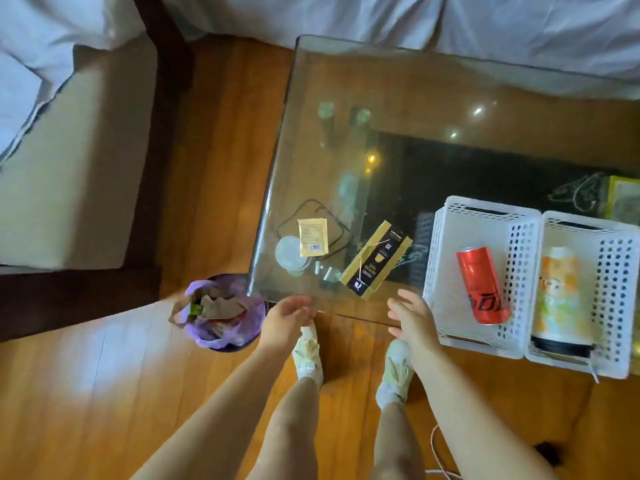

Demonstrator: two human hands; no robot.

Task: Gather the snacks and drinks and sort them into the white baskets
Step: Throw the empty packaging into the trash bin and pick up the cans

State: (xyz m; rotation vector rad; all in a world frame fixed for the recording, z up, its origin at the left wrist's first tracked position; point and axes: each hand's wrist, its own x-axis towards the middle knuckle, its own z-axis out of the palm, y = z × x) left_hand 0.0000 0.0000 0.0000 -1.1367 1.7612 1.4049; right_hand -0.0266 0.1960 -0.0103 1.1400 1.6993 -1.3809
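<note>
Both hands free, fingers relaxed: left hand [289,315], right hand [410,315] at table [433,84] near edge. Can [482,285], bottle [561,299] each in own basket [446,258]. Box [377,259], sachet [313,237] unsorted, within reach.

red can [483,285] lying in left white basket [446,237] | orange-patterned bottle [561,296] lying in right white basket [620,271]

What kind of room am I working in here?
Probably a bedroom or hotel room: white bedding behind a glass table, a cushioned seat on wood flooring, and a small lined bin beside the table.
</note>
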